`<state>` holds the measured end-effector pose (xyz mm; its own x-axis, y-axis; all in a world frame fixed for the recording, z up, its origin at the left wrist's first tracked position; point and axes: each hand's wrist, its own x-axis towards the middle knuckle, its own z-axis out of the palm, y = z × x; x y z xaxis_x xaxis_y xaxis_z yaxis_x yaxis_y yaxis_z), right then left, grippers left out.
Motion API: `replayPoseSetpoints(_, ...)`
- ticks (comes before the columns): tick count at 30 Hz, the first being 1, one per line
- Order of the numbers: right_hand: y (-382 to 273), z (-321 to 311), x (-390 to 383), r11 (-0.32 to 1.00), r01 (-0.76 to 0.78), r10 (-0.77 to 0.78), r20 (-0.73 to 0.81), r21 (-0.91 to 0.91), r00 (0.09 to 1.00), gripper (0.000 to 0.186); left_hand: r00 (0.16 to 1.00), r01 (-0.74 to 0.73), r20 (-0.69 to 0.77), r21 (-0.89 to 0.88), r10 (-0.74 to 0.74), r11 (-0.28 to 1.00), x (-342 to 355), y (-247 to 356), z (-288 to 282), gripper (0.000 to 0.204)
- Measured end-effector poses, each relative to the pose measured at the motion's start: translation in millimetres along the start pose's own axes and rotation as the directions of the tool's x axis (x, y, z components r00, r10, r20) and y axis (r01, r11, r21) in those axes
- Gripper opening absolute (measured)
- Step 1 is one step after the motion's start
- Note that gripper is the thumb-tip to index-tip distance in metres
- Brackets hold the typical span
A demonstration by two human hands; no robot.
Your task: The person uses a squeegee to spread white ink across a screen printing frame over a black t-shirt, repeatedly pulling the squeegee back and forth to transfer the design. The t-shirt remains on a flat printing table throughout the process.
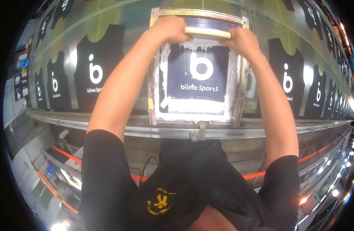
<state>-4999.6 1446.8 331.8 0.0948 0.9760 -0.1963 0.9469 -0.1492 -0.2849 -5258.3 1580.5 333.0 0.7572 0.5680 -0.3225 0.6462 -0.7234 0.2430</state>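
A screen-printing frame (pixel 152 96) lies flat in front of me, its edges crusted with dried ink and tape. Through its dark mesh (pixel 177 79) shows a large white letter-shaped logo with lettering below. White ink (pixel 194 105) spreads across the near end of the mesh. At the far end, both hands grip a pale-handled squeegee (pixel 207 33). My left hand (pixel 170 30) is closed round its left end, and my right hand (pixel 244 42) is closed round its right end. The squeegee's blade edge is hidden.
Black sleeveless shirts with white logos lie along the long printing table (pixel 71 73) on both sides. A metal rail (pixel 157 131) runs along the near edge, with a clamp (pixel 198 132) below the frame. Shelving with small containers (pixel 22 79) stands far left.
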Motion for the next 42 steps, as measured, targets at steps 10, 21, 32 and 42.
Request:
replayPoseSetpoints(10,-22,8,11,0.985,-0.125,0.139,0.111,-0.122,0.984,0.041,0.992,0.118,-0.031,-0.040,-0.119,0.992,7,1,14,0.046)
replayPoseSetpoints(21,-35,106,-214,0.982,0.191,-0.191,-0.133,-0.014,0.973,0.022,0.982,0.169,0.098,-0.092,-0.160,0.981,-189,105,116,0.039)
replayPoseSetpoints(32,-44,99,-214,0.955,0.293,-0.280,-0.173,0.052,0.944,0.051,0.994,0.048,-0.092,-0.037,-0.052,0.998,-174,140,116,0.053)
replayPoseSetpoints(42,-24,100,-184,0.948,0.015,-0.116,0.301,0.317,0.946,0.058,0.965,0.112,0.258,-0.297,-0.033,0.948,-133,117,128,0.080)
